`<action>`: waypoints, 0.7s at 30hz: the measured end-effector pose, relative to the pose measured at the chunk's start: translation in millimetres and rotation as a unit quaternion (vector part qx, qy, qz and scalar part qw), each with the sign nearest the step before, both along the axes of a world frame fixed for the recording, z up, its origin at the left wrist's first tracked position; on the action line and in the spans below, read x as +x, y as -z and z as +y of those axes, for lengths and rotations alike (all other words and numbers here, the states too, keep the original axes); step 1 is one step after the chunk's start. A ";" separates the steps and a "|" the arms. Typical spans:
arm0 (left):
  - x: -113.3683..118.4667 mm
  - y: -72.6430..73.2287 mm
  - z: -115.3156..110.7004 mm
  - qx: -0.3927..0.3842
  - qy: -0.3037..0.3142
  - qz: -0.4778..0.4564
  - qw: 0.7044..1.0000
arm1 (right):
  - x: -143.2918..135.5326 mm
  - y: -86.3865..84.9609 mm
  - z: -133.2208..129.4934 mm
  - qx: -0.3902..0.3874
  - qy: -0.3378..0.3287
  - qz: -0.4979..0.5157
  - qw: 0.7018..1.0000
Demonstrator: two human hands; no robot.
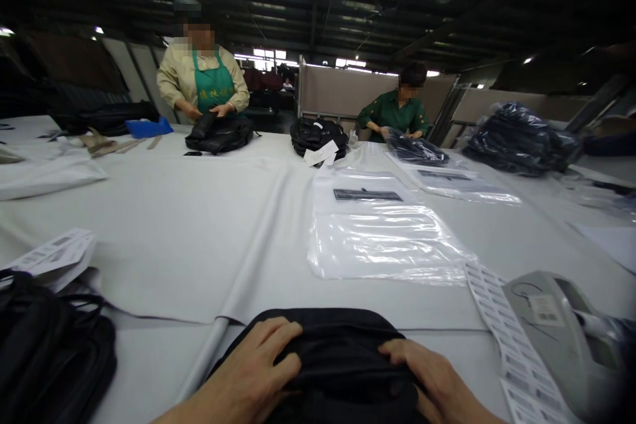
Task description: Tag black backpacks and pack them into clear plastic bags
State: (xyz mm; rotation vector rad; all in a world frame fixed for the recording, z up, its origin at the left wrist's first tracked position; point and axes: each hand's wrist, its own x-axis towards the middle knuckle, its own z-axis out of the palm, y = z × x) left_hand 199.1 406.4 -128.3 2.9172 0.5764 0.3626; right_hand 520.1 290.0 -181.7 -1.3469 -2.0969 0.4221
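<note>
A black bag (342, 351) lies on the white table at the bottom centre, close to me. My left hand (263, 364) grips its left side, the fingers bent over the top and the thumb apart from them. On the right side, my right hand (432, 374) is closed on the bag, fingertips pressing into the fabric. The lower part of the bag runs out of view. Beyond it, a clear plastic bag (377, 238) with a dark printed label lies flat.
More black bags (54, 351) are heaped at left with label sheets (54, 255). A grey device (546, 311) stands at right beside a label strip (511, 338). Across the table, two people handle a black bag (218, 132) and a plastic-wrapped bag (417, 148). Wrapped bags (521, 139) are piled far right.
</note>
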 end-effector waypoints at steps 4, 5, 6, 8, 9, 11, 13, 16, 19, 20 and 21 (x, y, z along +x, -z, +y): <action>4.0 -27.7 2.5 -0.125 0.011 0.050 0.991 | 4.1 -23.8 4.6 -0.067 -0.024 -0.045 0.996; 9.3 -35.9 5.7 -0.153 0.011 0.072 0.985 | 2.8 -33.2 8.3 -0.080 -0.034 -0.054 0.995; 15.8 -42.6 10.1 -0.176 0.011 0.094 0.980 | 0.8 -42.6 12.9 -0.096 -0.046 -0.059 0.993; 29.9 -49.3 22.2 -0.215 0.006 0.123 0.969 | -4.0 -58.4 22.9 -0.136 -0.066 -0.065 0.986; 35.9 -48.9 29.0 -0.236 -0.003 0.127 0.963 | -5.9 -63.5 27.2 -0.158 -0.069 -0.070 0.983; 42.4 -43.1 42.1 -0.279 -0.022 0.114 0.953 | -6.4 -66.9 32.7 -0.190 -0.057 -0.094 0.976; 40.9 -35.9 51.8 -0.308 -0.019 0.092 0.947 | -3.0 -63.1 33.7 -0.200 -0.026 -0.121 0.972; 29.8 -32.1 56.9 -0.336 0.023 0.072 0.939 | 3.3 -57.2 33.3 -0.193 0.011 -0.134 0.972; 19.1 -34.9 49.8 -0.306 0.035 0.070 0.949 | 2.9 -64.3 37.3 -0.197 0.003 -0.109 0.974; 16.5 -35.3 45.2 -0.279 0.026 0.070 0.957 | 1.4 -68.9 39.0 -0.206 -0.015 -0.094 0.974; 14.1 -35.0 40.1 -0.252 0.013 0.068 0.965 | -0.5 -73.5 40.1 -0.217 -0.035 -0.079 0.972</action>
